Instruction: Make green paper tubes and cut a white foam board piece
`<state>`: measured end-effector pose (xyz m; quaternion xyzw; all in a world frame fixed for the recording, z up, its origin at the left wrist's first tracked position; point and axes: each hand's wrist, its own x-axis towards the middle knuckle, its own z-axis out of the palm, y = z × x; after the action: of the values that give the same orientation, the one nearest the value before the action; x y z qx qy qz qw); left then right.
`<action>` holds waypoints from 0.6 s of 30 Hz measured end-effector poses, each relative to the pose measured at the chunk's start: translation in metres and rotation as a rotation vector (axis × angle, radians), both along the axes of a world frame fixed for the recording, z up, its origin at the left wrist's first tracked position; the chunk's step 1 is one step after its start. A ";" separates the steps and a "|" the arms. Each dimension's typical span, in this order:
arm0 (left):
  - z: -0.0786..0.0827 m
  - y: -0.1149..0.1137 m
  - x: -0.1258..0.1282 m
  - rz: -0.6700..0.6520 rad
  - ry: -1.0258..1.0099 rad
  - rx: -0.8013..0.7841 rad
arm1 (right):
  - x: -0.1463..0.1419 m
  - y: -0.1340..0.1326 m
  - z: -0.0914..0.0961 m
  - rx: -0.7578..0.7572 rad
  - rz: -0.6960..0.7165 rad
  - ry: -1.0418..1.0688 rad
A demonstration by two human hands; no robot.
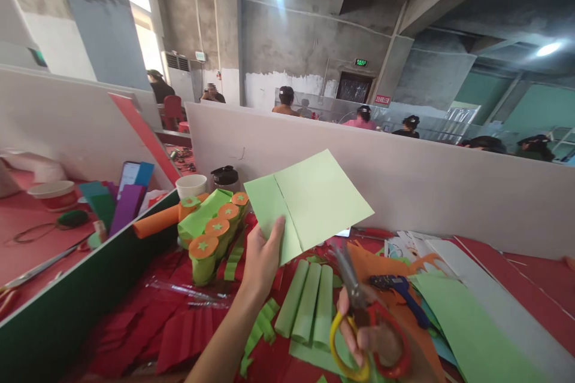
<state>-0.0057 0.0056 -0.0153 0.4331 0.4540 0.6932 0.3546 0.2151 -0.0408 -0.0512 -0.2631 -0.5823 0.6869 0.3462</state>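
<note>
My left hand point(263, 257) is raised over the table and pinches the lower edge of a light green sheet of paper point(309, 200), which has a cut or fold line down its left part. My right hand point(372, 341) sits low at the bottom of the view, fingers through the yellow and red handles of a pair of scissors point(354, 299). The scissor blades point up toward the sheet and look nearly closed. Below the sheet lie three rolled green paper tubes point(308, 305) on the red table.
A green paper craft with orange star discs point(215, 227) stands at left, beside an orange roll point(155, 221), a white cup point(191, 185) and a dark jar point(224, 178). Green, orange and white sheets point(467, 323) and a blue tool point(399, 290) lie right. A white partition point(404, 179) stands behind; people sit beyond.
</note>
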 end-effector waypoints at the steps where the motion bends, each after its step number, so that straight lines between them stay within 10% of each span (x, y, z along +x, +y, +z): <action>1: -0.001 0.000 0.004 0.001 -0.020 0.000 | -0.006 0.004 -0.007 0.039 -0.110 0.105; 7: -0.013 -0.006 0.030 -0.008 0.035 0.006 | -0.060 0.014 -0.024 -0.020 -0.739 0.307; 18: -0.022 -0.013 0.046 -0.090 0.059 0.018 | -0.075 -0.011 -0.023 -0.078 -0.839 0.270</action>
<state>0.0406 -0.0070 -0.0376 0.4766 0.4381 0.6675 0.3679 0.1402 -0.0515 -0.0747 -0.3977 -0.3481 0.5366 0.6579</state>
